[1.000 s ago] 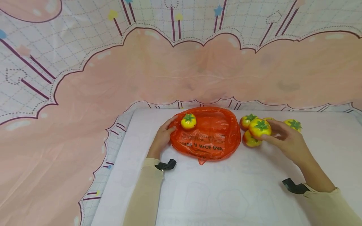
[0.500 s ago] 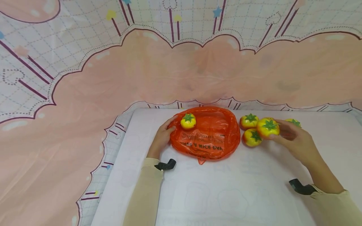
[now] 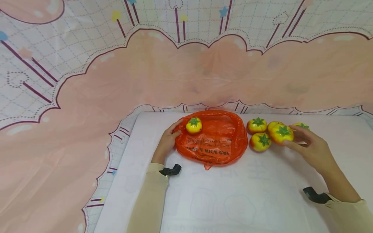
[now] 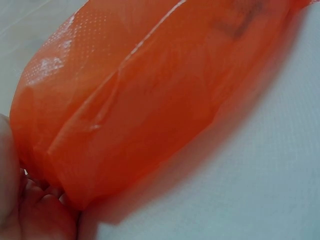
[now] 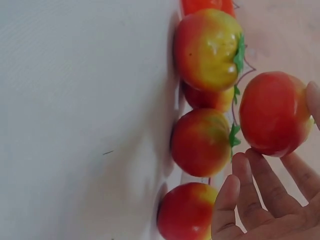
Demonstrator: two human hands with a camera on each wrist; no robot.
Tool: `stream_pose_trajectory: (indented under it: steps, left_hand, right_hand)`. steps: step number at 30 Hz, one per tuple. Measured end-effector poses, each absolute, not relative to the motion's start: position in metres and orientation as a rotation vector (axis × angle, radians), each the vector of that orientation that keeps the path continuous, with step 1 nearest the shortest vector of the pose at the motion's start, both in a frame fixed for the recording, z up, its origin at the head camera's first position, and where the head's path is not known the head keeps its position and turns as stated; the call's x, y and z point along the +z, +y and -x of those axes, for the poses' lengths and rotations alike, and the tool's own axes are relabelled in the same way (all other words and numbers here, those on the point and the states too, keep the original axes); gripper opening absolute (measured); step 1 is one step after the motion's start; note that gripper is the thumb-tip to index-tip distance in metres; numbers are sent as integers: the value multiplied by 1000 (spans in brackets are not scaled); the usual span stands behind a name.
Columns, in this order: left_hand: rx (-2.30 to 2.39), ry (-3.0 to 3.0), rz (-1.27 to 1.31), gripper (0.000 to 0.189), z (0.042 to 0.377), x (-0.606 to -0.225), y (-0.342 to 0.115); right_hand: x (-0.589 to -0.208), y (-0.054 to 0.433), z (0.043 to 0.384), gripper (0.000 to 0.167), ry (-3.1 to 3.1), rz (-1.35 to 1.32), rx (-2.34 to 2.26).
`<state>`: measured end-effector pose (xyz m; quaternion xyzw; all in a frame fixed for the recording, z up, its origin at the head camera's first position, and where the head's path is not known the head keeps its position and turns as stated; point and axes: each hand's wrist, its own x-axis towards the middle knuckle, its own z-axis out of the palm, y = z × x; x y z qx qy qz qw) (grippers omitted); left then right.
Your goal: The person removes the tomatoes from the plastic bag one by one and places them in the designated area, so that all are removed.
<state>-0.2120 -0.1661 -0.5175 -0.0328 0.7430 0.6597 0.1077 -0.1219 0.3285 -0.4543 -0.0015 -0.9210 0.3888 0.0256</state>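
Note:
My left hand (image 3: 167,139) holds the left rim of a red plastic bag (image 3: 217,129), which lies spread with its mouth facing up. Inside it, near that hand, sits one yellow-red tomato (image 3: 194,125) with a green star-shaped leaf top. Between thumb and fingertips my right hand (image 3: 314,152) pinches another tomato (image 3: 280,135), raised above the row on the table. In the right wrist view the held tomato (image 5: 275,114) shows its red underside, apart from the others. The left wrist view shows my fingers (image 4: 47,215) under the bag's edge.
Several more tomatoes stand right of the bag: a front one (image 3: 259,142), a back one (image 3: 257,125), and others partly hidden behind the held one and my right hand. The white table (image 3: 233,200) ends at a patterned pink cloth (image 3: 192,77).
My right hand has moved to the right with the tomato, away from the bag, uncovering tomatoes behind it. My left hand and the bag have stayed in place.

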Motion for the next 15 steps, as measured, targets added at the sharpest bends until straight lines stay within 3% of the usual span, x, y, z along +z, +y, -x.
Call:
stream_pose_trajectory:
  steps: [15]
  left_hand:
    - [1955,2192,84,50,213,-522,-166]
  right_hand:
    - [-470,336,122,70,-2892,19,1172]
